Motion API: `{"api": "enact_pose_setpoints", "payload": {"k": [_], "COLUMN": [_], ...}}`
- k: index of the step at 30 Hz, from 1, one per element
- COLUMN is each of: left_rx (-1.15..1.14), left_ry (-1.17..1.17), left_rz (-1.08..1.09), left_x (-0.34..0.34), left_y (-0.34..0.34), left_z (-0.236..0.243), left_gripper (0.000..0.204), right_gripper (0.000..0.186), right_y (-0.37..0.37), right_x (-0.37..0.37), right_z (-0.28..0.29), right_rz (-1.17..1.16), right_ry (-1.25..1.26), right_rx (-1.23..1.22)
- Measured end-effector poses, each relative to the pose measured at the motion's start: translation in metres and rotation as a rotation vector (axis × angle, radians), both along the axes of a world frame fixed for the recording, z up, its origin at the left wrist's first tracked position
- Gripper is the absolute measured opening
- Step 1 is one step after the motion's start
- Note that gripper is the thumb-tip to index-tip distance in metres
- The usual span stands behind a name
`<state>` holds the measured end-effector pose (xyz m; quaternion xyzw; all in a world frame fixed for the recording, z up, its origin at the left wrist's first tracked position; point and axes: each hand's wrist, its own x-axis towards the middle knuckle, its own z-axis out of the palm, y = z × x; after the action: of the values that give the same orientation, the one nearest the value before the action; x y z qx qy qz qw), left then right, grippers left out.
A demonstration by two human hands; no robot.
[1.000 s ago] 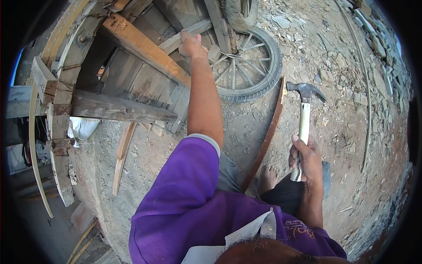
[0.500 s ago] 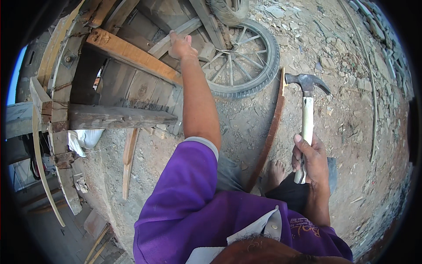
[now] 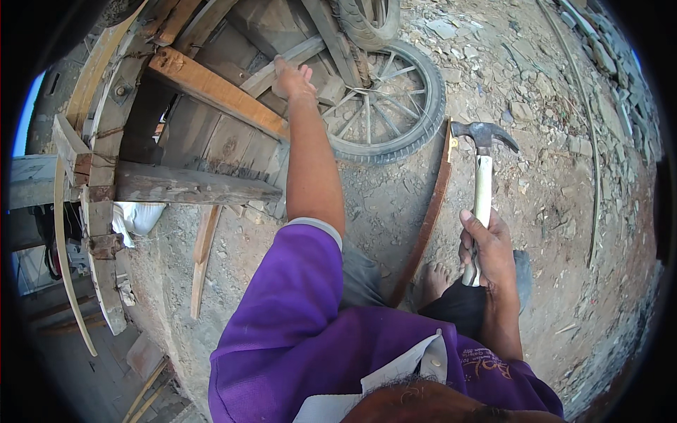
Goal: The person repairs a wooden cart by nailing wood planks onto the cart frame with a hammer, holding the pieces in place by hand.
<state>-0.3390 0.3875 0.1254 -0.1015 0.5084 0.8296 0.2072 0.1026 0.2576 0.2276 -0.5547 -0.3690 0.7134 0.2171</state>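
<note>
My right hand [image 3: 488, 247] is wrapped round the pale handle of a claw hammer [image 3: 483, 185], its dark steel head pointing away from me. My left arm stretches far forward. At its end, my left hand [image 3: 293, 79] is over a weathered grey wooden bar [image 3: 264, 76] of a timber frame, with a finger stretched out and others partly bent. Whether it touches the bar cannot be made out. Just below the hand runs a thick orange-brown beam [image 3: 218, 94]. A long brown strip [image 3: 425, 236] with a pale end stands between my left arm and the hammer.
A spoked wheel with a black tyre [image 3: 430, 116] stands beyond my left hand, a second worn tyre [image 3: 381, 34] above it. Another grey beam [image 3: 197, 186] juts from the left. A loose wooden slat [image 3: 203, 261] lies on dusty ground; rubble [image 3: 522, 109] covers the right.
The hammer and my right hand appear slightly farther left, as the whole view has shifted a little. My left hand keeps nearly the same place over the frame.
</note>
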Motion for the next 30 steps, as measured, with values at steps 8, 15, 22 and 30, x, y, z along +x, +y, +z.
{"api": "enact_pose_setpoints", "payload": {"k": [8,15,22,30], "left_rx": [-0.157,-0.534,-0.586,-1.616], "left_ry": [-0.088,0.852,2.065,1.626], "left_rz": [-0.506,-0.389,0.654,0.224], "left_x": [-0.019,0.053,0.034,-0.007], "left_y": [-0.029,-0.126,-0.200,-0.214], "left_z": [0.009,0.108,0.234,0.322], "left_gripper": [0.098,0.037,0.013,0.080], "right_gripper": [0.029,0.035,0.054,0.048], "right_y": [-0.001,0.015,0.060,0.110], "right_x": [-0.003,0.001,-0.056,-0.208], "right_z": [0.006,-0.006,0.021,0.001], "right_rz": [0.110,0.280,0.506,0.674], "right_ry": [0.013,-0.232,-0.206,0.003], "right_rx": [0.029,0.278,0.494,0.643]}}
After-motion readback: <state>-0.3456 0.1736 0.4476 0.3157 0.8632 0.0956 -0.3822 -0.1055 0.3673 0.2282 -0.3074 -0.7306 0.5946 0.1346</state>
